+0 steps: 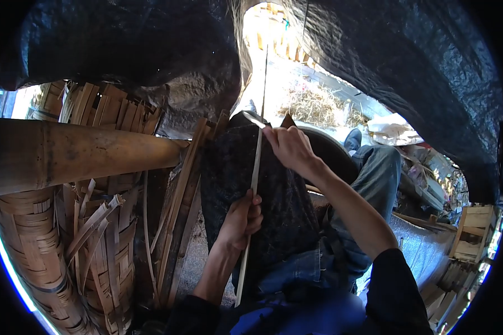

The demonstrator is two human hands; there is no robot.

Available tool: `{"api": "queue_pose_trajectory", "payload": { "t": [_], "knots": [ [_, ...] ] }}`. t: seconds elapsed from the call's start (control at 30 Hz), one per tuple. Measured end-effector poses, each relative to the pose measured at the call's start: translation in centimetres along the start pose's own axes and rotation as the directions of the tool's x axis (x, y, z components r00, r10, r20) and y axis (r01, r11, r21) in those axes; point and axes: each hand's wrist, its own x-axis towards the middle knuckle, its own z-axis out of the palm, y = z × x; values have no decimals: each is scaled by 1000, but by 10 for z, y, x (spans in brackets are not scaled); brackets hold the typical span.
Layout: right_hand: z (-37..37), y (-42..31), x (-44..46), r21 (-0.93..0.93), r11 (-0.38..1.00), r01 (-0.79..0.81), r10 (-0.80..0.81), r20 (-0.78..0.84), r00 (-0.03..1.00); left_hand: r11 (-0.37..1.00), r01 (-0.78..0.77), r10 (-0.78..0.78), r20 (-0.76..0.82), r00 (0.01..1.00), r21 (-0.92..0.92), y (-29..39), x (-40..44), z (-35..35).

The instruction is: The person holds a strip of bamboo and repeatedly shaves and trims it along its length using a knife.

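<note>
Bamboo strip [256, 167], one: long, slender, pale; lies lengthwise over the person's lap, its near end by the waist, its far part running out beyond the knee towards the bright opening.

Left hand [242, 219], one: fingers curled tight about the strip's nearer half, thumb uppermost.

Right hand [294, 149], one: closed in a fist on a small blade [254, 118], at the strip's farther half, near the knee. Blade narrow and bright, pointing to the left across the strip; handle hidden in the fist, exact contact of the edge too small to tell.

Dark cloth [223, 167], one piece: draped over the left thigh, beneath strip and hands.

Jeans [383, 176], blue, faded: right leg bent outward, with a dark shoe [352, 139] beyond it.

Curved dark object [327, 152], one: just beside the right wrist, partly covered; kind not determinable.

Split bamboo slats [179, 215], several: leaning to the left of the cloth.

Bamboo pole [100, 153], thick, jointed: entering from the left, above woven bamboo work [25, 240].

Black sheeting [123, 42]: hung overhead, left and right of the opening.

Straw [313, 103], loose heap: on the bright ground beyond the knees.

Wooden crate [473, 232], slatted: far right, beside a silvery sheet [416, 240].
</note>
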Motion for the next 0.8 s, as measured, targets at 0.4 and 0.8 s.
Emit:
{"api": "queue_pose_trajectory", "payload": {
  "t": [0.4, 0.8],
  "knots": [
    [-37, -27, -65, 70, 998, 3, -17, 188, 982, 994, -11, 29, -163, 986, 111, 5, -1, 21],
    [-13, -25, -61, -79, 992, -96, 107, 144, 984, 920, -63, 179, -272, 945, 387, -5, 7, 21]
  ]
}}
